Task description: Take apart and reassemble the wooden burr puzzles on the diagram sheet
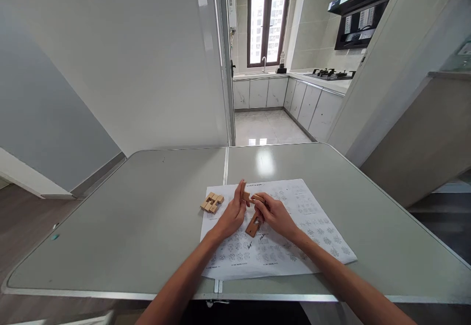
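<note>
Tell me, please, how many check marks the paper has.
2 in view: the left mark is just below the flat wooden piece, and the right mark slightly farther up the paper. The left hand and right hand may hide others.

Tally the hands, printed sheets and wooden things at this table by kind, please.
Hands (left hand, right hand): 2
Printed sheet: 1
Light wooden cluster: 1
Brown wooden piece by the right hand: 1
Total: 5, leaving out the wood between the hands, too hidden by fingers to count.
</note>
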### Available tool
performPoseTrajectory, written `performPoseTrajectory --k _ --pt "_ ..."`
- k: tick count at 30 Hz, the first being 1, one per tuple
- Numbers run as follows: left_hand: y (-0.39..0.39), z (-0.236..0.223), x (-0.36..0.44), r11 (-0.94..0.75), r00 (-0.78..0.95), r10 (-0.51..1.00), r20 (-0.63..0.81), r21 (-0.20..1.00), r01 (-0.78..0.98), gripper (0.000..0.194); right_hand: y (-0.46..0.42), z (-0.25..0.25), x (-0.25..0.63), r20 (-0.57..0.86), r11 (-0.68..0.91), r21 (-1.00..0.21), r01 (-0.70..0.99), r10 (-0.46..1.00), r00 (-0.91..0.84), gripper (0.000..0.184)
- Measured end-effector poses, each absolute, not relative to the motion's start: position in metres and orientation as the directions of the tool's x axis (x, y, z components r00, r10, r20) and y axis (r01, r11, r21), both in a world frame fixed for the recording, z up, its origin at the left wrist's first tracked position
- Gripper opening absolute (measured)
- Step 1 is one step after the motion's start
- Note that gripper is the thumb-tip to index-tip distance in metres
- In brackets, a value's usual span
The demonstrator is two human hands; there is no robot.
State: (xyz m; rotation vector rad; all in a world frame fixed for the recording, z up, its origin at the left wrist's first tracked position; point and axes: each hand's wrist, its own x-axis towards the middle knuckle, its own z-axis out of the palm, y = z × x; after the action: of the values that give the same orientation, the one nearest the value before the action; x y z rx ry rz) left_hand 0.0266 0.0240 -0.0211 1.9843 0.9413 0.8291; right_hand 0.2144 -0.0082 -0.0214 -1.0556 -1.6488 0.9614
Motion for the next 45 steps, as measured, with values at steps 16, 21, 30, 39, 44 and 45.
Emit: performPoseTrajectory --k 16,21,30,39,44,45 --pt "0.022 -0.022 0.029 -0.435 0.547 0.810 0.211 0.842 0.319 0.060 -0.010 -0.025 0.209 0.292 0.334 -0.907 0.258 0.938 -0.188 0.033" --pt "0.021 -0.023 0.029 -0.441 0.581 0.788 0.203 0.846 0.301 0.061 -0.010 -0.021 0.202 0.293 0.331 -0.907 0.262 0.940 -0.176 0.034" --pt "0.019 -0.017 0.030 -0.408 0.549 0.810 0.206 0.871 0.275 0.059 -0.011 -0.020 0.205 0.289 0.329 -0.919 0.218 0.937 -0.195 0.038" --pt "0.016 -0.013 0.030 -0.399 0.542 0.818 0.194 0.869 0.292 0.060 -0.011 -0.020 0.204 0.285 0.327 -0.919 0.219 0.937 -0.202 0.038" --pt "0.017 -0.014 0.030 -0.401 0.540 0.816 0.206 0.875 0.272 0.060 -0.012 -0.019 0.206 0.295 0.339 -0.915 0.221 0.932 -0.210 0.037" --pt "0.017 -0.015 0.030 -0.404 0.537 0.817 0.212 0.875 0.269 0.060 -0.012 -0.019 0.206 0.292 0.337 -0.916 0.219 0.932 -0.213 0.037"
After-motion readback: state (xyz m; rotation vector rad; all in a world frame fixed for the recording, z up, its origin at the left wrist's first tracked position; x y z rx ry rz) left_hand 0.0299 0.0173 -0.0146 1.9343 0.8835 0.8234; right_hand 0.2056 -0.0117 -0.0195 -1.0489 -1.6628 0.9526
